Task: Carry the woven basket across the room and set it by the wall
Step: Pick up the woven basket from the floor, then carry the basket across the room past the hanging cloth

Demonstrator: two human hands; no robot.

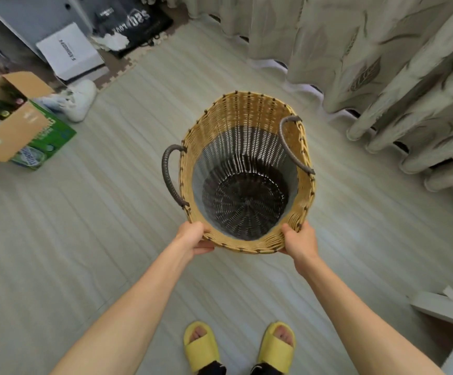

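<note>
The woven basket (247,112) is tall and round, tan at the rim, grey and dark lower down, with two dark loop handles on its sides. It is empty and I look straight down into it. My left hand (192,238) grips the near rim on the left side, thumb over the edge. My right hand (299,240) grips the near rim on the right. Both arms are stretched out in front of me. Whether the basket's base touches the floor is hidden.
Pale leaf-print curtains (382,50) hang along the far and right sides. An open cardboard box with bottles (22,125) lies at left, a white shoe (76,101) beyond it, and a white box (68,52) and dark bags behind. My yellow slippers (201,345) stand on the wood floor. Grey furniture edge (444,309) at lower right.
</note>
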